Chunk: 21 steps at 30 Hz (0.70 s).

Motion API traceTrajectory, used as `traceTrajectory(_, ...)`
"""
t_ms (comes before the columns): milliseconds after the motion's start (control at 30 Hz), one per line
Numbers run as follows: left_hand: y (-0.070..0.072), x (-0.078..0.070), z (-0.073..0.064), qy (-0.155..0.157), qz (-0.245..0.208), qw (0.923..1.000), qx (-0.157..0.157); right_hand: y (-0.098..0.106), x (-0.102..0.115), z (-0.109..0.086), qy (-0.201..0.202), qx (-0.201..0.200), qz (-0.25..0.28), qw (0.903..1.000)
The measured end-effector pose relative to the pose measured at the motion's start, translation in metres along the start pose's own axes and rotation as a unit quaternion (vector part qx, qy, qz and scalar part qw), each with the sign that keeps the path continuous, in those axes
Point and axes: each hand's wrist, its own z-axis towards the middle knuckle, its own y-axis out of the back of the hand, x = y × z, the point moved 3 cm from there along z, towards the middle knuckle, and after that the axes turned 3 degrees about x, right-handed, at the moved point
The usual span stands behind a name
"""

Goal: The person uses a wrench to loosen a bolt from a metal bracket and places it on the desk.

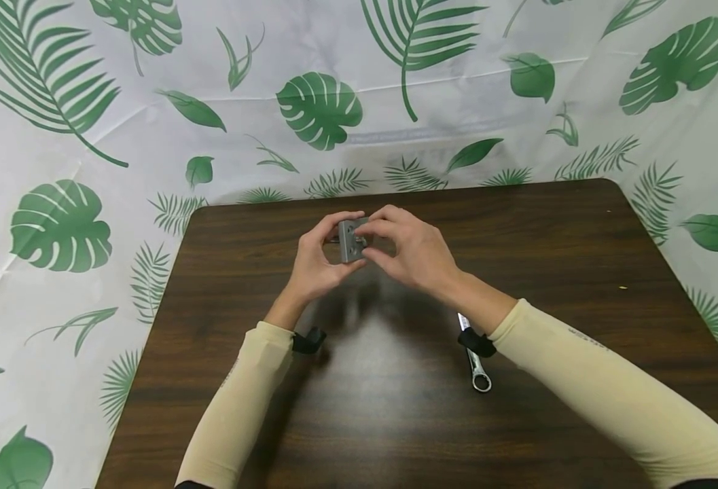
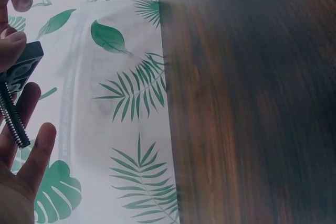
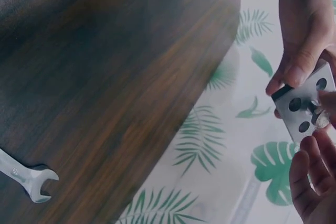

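Observation:
A small grey metal block with several round holes is held up over the far part of the table. My left hand grips it by its edges between fingers and thumb. At the block's holed face, the fingers of my right hand pinch a shiny metal fastener end; its exact shape is partly hidden by the fingers. In the left wrist view, a dark threaded bolt sticks out from the other side of the block.
A combination wrench lies on the dark wood table, partly under my right wrist; its open end shows in the right wrist view. Behind the table hangs a white leaf-print cloth. A tiny yellow speck lies at right.

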Motion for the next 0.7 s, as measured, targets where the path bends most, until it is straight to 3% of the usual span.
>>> traceTrajectory(167, 0.0012, 0.0007, 0.0011, -0.006, -0.004, 1.0, -0.005, 0.0004, -0.0015, 0.0004, -0.057, -0.01, 0.01, 0.9982)
traceTrajectory(300, 0.0015, 0.0006, 0.0007, -0.003, -0.008, 0.9999, -0.005, 0.0005, -0.0026, 0.0013, -0.131, 0.019, 0.028, 0.9908)
traceTrajectory(400, 0.0015, 0.0006, 0.0, 0.001, -0.007, 1.0, -0.003, -0.0004, -0.0027, 0.0019, -0.155, 0.039, 0.041, 0.9863)
traceTrajectory(533, 0.0011, 0.0009, -0.0003, 0.004, -0.002, 1.0, 0.001, -0.0007, -0.0016, 0.0028, -0.147, 0.048, 0.036, 0.9874)
traceTrajectory(700, 0.0023, -0.0001, -0.0005, 0.008, 0.001, 1.0, 0.001, -0.0002, 0.0015, 0.0028, -0.093, 0.038, 0.006, 0.995)
